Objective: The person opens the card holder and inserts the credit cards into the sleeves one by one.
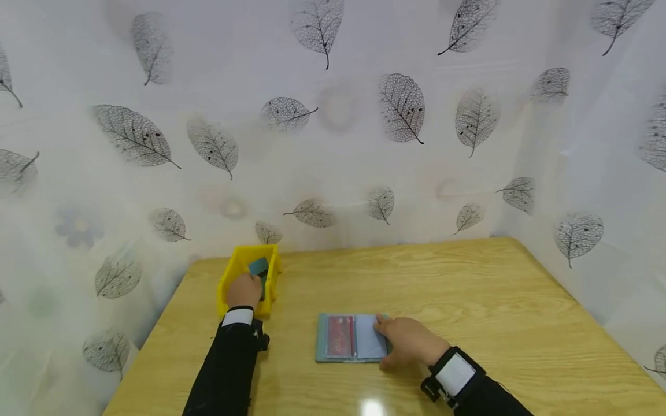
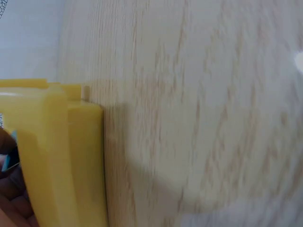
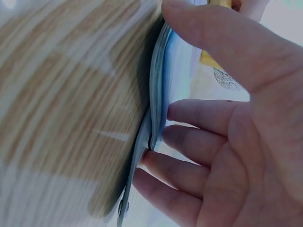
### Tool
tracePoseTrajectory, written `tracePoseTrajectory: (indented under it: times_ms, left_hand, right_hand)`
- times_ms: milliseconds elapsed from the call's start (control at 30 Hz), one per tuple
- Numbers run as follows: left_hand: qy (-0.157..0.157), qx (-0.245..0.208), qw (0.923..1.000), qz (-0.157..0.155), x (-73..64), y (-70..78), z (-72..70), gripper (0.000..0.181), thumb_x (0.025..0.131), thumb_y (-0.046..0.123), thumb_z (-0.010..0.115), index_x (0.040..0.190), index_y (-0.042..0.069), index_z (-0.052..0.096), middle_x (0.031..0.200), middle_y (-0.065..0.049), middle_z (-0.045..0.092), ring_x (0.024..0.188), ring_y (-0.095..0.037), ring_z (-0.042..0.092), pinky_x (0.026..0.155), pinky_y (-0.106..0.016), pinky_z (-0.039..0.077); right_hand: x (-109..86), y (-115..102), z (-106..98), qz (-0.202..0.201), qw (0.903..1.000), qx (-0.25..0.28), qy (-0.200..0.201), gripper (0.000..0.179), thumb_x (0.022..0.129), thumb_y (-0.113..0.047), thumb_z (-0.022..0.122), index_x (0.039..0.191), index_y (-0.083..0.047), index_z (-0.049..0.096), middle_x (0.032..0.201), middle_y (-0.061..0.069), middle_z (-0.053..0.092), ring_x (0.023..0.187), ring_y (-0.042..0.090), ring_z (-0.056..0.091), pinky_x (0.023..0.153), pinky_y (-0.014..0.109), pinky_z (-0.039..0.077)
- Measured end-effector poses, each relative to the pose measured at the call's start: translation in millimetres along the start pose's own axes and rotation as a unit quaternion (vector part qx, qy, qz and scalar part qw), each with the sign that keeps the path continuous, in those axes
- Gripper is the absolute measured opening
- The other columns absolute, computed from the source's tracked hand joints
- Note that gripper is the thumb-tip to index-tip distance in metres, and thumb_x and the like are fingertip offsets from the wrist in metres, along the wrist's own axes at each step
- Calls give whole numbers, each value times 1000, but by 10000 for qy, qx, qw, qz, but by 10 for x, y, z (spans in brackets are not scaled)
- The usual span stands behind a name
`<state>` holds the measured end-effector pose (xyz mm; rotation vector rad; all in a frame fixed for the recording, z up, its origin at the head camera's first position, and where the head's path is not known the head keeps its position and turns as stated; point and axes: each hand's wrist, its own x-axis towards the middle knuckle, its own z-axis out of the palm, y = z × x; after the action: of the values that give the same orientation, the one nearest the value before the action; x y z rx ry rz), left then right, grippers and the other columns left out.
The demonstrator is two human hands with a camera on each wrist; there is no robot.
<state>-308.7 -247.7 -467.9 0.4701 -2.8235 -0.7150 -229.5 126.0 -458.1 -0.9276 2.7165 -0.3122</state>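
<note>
An open teal card holder (image 1: 321,338) lies on the table, with a red card (image 1: 340,337) in the left clear sleeve and a pale right page (image 1: 370,336). My right hand (image 1: 413,342) touches its right edge, thumb near the lower corner. In the right wrist view, the fingertips (image 3: 171,135) meet the edge of the holder (image 3: 158,71), some beside a loose flap. My left hand (image 1: 243,290) reaches into a yellow bin (image 1: 273,283) and grips a flat teal-and-dark item (image 1: 258,266). The bin wall mostly hides that hand in the left wrist view.
The bin stands at the table's back left, near the leaf-patterned curtain (image 1: 338,162) that hangs behind and at the sides. Wooden tabletop (image 1: 442,277) extends behind and right of the card holder. A light glare shows at the front.
</note>
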Motion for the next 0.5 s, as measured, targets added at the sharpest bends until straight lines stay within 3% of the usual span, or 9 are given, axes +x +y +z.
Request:
tracePoseTrajectory:
  times_ms: [133,267,433,500]
  left_hand:
    - [398,303,9984,262,-34,38,-62,41,103,19,43,71,-1,58,57,-9,50,55,-26,52,53,-37,41]
    - [1059,223,9926,543,-63,64,-130,38,102,17,45,73,-3,58,58,-13,52,57,-31,55,56,-44,45]
    - [2150,-522,9718,811,-142,193,-288,25,99,13,47,80,-2,55,64,-16,51,57,-33,53,52,-44,41]
    - [2349,-941,9636,862,-195,300,-365,19,96,13,48,89,-3,56,71,-17,55,61,-33,54,56,-43,41]
  right_hand:
    - [-10,-7,-11,55,9999,-17,92,81,71,-40,84,133,3,55,142,21,48,122,36,54,100,44,44]
    - [-12,-23,-29,61,9999,-59,120,81,71,-38,84,133,5,55,141,22,48,122,36,54,100,44,44]
    - [-10,-25,-38,104,9999,34,51,80,71,-36,85,134,4,55,142,22,48,123,36,54,100,44,44]
    - [-10,-18,-36,138,9998,95,78,78,72,-37,84,134,3,55,142,21,48,122,36,54,100,43,44]
